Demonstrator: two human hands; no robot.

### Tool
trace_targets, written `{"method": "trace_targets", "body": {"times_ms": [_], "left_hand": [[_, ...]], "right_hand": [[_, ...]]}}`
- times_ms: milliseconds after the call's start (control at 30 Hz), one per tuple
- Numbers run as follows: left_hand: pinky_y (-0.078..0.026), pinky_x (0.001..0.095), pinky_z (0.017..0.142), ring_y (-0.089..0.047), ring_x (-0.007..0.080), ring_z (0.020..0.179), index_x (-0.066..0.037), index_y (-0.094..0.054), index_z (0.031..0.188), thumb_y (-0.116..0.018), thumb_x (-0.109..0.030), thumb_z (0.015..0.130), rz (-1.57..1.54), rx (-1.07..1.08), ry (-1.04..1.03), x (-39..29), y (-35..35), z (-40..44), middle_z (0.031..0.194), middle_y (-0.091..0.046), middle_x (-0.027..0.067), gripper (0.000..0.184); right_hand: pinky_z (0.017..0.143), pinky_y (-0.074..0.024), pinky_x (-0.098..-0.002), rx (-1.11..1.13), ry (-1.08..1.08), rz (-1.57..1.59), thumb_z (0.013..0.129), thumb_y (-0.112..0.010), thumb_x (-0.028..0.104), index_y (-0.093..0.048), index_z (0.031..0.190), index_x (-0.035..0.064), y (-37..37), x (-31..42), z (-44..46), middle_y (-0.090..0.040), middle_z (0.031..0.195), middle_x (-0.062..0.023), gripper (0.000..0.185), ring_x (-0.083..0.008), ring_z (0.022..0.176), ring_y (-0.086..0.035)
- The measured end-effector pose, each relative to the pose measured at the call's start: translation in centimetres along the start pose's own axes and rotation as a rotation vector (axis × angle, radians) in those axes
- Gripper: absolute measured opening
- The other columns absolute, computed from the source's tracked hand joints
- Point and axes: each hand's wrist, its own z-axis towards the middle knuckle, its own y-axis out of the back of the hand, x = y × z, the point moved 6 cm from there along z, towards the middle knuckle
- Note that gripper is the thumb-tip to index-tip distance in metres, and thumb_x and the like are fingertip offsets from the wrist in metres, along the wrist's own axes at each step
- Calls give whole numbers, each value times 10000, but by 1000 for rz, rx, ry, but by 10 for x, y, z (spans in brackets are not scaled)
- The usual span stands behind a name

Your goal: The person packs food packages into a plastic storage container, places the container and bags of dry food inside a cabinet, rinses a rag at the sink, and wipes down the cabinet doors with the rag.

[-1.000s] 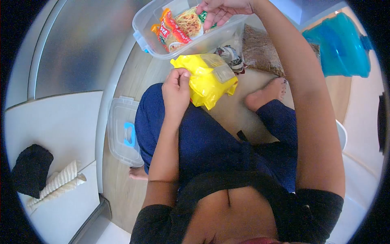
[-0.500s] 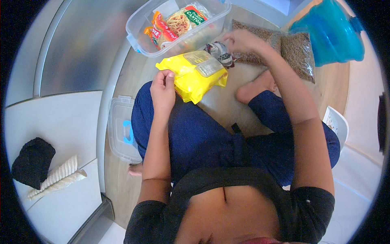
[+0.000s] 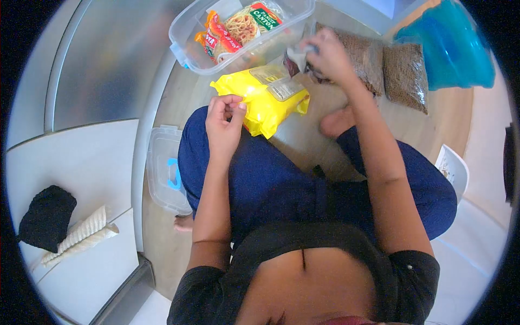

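Observation:
A shiny yellow plastic packet [image 3: 271, 105] rests by my left knee, with a pale label panel on its upper side. My left hand [image 3: 223, 122] is at its left edge, thumb and fingers pinched together on the plastic. Above and to the right, my right hand [image 3: 331, 57] grips a small crumpled packet [image 3: 292, 64] in grey, white and dark red. My fingers hide part of it. Just beyond the yellow packet stands a clear plastic bin [image 3: 181, 46], which holds a pancit canton noodle pack [image 3: 250, 24] and an orange-red pasta pack [image 3: 219, 40].
Clear bags of brown pellets [image 3: 406, 76] lie on the wood floor at the right, beside a translucent blue container [image 3: 455, 49]. A clear lid with a blue handle [image 3: 169, 170] is by my left leg. A black cloth [image 3: 47, 216] lies on the white surface at far left.
My right hand has closed round the crumpled packet and lifted or tilted it, now blurred. My left hand has shifted slightly along the yellow packet's edge.

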Motion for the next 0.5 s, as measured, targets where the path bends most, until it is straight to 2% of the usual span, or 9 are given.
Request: {"method": "trace_targets", "body": {"times_ms": [33,100,167,233,267,300,333,400,500], "left_hand": [[-433,219,693,-508,98,747,-14,-590,903,-614,-35,794,-22,2,15,1,0,0,875,-504,38,113],[-433,220,691,-510,100,748,-15,-592,902,-613,-32,794,-45,7,37,1,0,-2,876,-503,36,112],[-431,219,688,-515,104,750,-15,-593,901,-616,-34,794,-53,5,16,-4,-3,0,872,-514,43,111],[-430,220,686,-516,105,752,-14,-593,897,-619,-38,794,-38,-2,-3,-10,-3,1,867,-521,48,109],[-429,222,684,-518,106,755,-13,-593,893,-622,-42,795,-19,-5,-21,-11,-2,2,862,-527,53,106],[-435,208,695,-511,78,780,-22,-579,898,-597,-47,837,15,24,-59,-6,-1,2,878,-501,8,68],[-435,208,695,-511,78,780,-22,-579,898,-597,-47,837,13,23,-59,-11,0,3,878,-501,8,68],[-438,210,693,-516,87,783,-18,-579,906,-597,-53,838,27,35,12,-14,1,2,888,-504,24,79],[-442,228,669,-527,116,744,-15,-582,891,-604,-49,823,-3,13,-27,-11,2,4,878,-520,51,80]], "right_hand": [[791,-454,-372,-116,45,-26,706,-580,102,-633,1034,149,37,25,15,-576,959,-148,336,-304,928,-557],[746,-474,-378,-119,136,2,705,-600,110,-639,1053,157,72,69,54,-625,908,-160,353,-317,826,-601],[690,-502,-298,-199,561,-262,727,-590,52,-608,958,45,67,112,94,-652,890,-101,232,-201,773,-626],[683,-490,-323,404,228,-220,715,-586,87,-646,878,49,9,107,138,-634,887,-101,178,-231,729,-606],[697,-494,-386,635,268,-362,679,-638,115,-661,932,89,-38,98,155,-649,879,-120,255,-266,767,-622],[711,-499,-448,869,302,-505,644,-690,142,-675,987,129,-84,85,159,-665,872,-140,344,-301,804,-638],[711,-499,-448,870,302,-507,644,-690,142,-675,987,129,-98,88,158,-665,872,-140,344,-301,804,-638],[724,-495,-382,1032,322,-817,703,-637,111,-655,1062,196,-128,81,146,-665,914,-112,369,-259,841,-634],[730,-496,-374,1099,285,-736,715,-635,104,-641,1085,134,-152,75,137,-665,939,-76,371,-232,832,-626]]}}
